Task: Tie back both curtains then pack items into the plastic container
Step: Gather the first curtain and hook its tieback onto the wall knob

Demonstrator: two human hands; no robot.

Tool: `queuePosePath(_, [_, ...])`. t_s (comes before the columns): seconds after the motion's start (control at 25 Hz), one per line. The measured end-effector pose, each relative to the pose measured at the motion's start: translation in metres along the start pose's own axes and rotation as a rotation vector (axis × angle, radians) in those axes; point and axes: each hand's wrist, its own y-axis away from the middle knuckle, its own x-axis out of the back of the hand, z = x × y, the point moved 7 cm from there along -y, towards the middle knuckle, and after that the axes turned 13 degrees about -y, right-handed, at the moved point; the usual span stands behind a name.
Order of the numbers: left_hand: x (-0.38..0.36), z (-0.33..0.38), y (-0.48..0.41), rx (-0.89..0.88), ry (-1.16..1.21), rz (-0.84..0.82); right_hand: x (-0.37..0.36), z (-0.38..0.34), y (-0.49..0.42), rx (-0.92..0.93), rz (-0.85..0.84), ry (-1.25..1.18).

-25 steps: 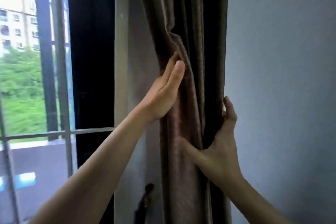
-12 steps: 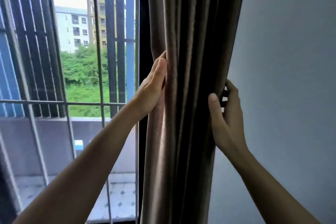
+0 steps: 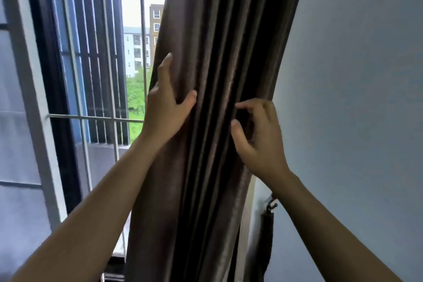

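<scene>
A dark brown curtain (image 3: 212,167) hangs gathered in long folds down the middle of the view, against the right side of the window. My left hand (image 3: 168,107) grips its left edge, fingers round the back and thumb on the front. My right hand (image 3: 258,135) is on the curtain's right side with fingers and thumb curled into the folds. A dark tie-back strap (image 3: 267,236) hangs from a hook (image 3: 272,204) on the wall, below my right wrist. The plastic container is not in view.
A grey wall (image 3: 357,98) fills the right side. The window frame (image 3: 34,98) and metal bars (image 3: 91,118) stand to the left, with buildings and trees outside.
The curtain has been bunched further toward the wall. My right hand came round from the curtain's edge to its front and curled into the folds. The hook and strap came into view.
</scene>
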Motion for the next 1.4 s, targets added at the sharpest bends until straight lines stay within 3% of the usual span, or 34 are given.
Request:
queuePosePath(0.12, [0.010, 0.015, -0.042, -0.145, -0.229, -0.021, -0.043, -0.015, -0.037, -0.047, -0.225, 0.031])
queuePosePath(0.24, [-0.005, 0.010, -0.072, -0.116, -0.443, -0.152, -0.077, -0.006, -0.061, -0.133, -0.309, 0.077])
queuePosePath(0.4, [-0.034, 0.018, -0.077, -0.181, -0.337, -0.235, -0.088, 0.030, -0.070, -0.351, -0.357, 0.141])
queuePosePath(0.64, [-0.043, 0.021, -0.069, -0.221, -0.266, -0.098, -0.079, 0.070, -0.047, -0.542, -0.451, 0.234])
queuePosePath(0.76, [-0.051, 0.013, -0.069, -0.144, -0.337, -0.063, -0.072, 0.073, -0.049, -0.475, -0.384, 0.260])
queuePosePath(0.96, [-0.070, 0.012, -0.067, -0.145, -0.383, -0.157, -0.049, 0.066, -0.057, -0.328, -0.055, 0.195])
queuePosePath(1.2, [-0.088, 0.036, -0.065, -0.227, -0.367, -0.248, -0.019, 0.070, -0.052, -0.305, 0.038, 0.386])
queuePosePath(1.4, [-0.109, 0.040, -0.058, -0.230, -0.381, -0.356, -0.025, 0.093, -0.004, -0.306, -0.036, 0.470])
